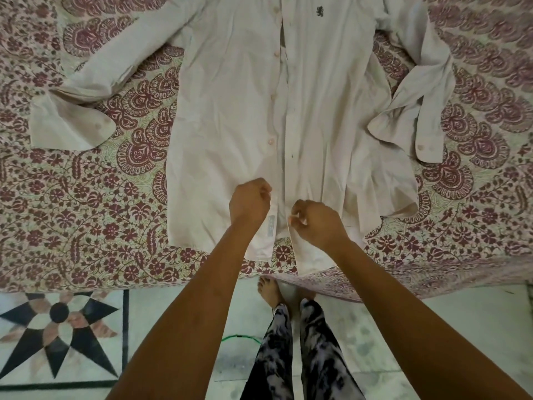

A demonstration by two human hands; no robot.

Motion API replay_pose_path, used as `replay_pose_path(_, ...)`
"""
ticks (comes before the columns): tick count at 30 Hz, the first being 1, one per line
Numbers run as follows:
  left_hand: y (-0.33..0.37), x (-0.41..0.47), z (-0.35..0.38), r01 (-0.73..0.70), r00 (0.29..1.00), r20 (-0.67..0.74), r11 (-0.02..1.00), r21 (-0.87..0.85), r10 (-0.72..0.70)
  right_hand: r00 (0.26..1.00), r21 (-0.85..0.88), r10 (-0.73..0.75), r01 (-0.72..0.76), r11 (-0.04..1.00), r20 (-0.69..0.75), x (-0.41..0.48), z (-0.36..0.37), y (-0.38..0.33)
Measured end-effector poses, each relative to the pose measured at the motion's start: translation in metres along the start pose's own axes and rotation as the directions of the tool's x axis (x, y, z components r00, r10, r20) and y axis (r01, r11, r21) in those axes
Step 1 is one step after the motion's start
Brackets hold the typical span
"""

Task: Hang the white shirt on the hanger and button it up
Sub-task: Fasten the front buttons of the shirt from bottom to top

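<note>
Left hand (249, 202) and right hand (317, 220) each have a pinching grip on the white shirt (230, 111) (front unbuttoned).

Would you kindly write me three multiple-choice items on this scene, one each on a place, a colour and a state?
1. Where does the white shirt lie? A floor; B patterned bedspread; C chair.
2. The chest logo is: A dark; B red; C gold.
3. The shirt's lower front is: A buttoned; B open; C knotted.
Answers: B, the print shows all round it; A, dark stitching on white; B, the left hand and right hand each grip one edge, a gap between.
</note>
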State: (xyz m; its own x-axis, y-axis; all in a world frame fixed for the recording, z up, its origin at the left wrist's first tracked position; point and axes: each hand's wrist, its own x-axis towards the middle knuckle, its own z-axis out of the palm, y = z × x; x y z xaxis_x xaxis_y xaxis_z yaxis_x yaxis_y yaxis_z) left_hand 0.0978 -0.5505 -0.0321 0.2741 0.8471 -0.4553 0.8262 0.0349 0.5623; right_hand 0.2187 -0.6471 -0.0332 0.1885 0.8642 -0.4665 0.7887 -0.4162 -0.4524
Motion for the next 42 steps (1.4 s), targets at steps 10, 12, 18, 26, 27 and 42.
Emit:
replay_pose_path(10, 0.003, 0.019, 0.012, -0.050, 0.999, 0.024, 0.993, 0.106, 0.048, 0.970, 0.154, 0.230, -0.215, 0.964, -0.086, 0.023, 0.008, -0.009)
replay_pose_path(12, 0.005, 0.019, 0.013, -0.029, 0.999, 0.021, 0.992, 0.121, 0.027, 0.967, 0.106, 0.246, -0.239, 0.965, -0.061, 0.025, 0.009, -0.011)
replay_pose_path(18, 0.009, 0.019, 0.015, 0.017, 0.999, 0.041, 0.979, 0.203, -0.026, 0.959, 0.042, 0.279, -0.277, 0.960, -0.042, 0.030, 0.006, -0.017)
replay_pose_path(26, 0.014, 0.010, 0.012, 0.030, 0.998, 0.054, 0.996, 0.078, -0.034, 0.948, 0.412, 0.319, -0.295, 0.862, 0.010, 0.033, -0.004, -0.001)
replay_pose_path(27, 0.015, 0.008, 0.011, 0.029, 0.997, 0.064, 0.998, 0.060, -0.033, 0.940, 0.479, 0.340, -0.309, 0.822, 0.023, 0.032, -0.005, -0.002)
replay_pose_path(42, 0.016, -0.009, 0.017, 0.190, 0.982, 0.023, 0.961, -0.202, -0.189, 0.915, 0.785, 0.397, -0.301, 0.541, 0.077, 0.022, 0.007, -0.002)
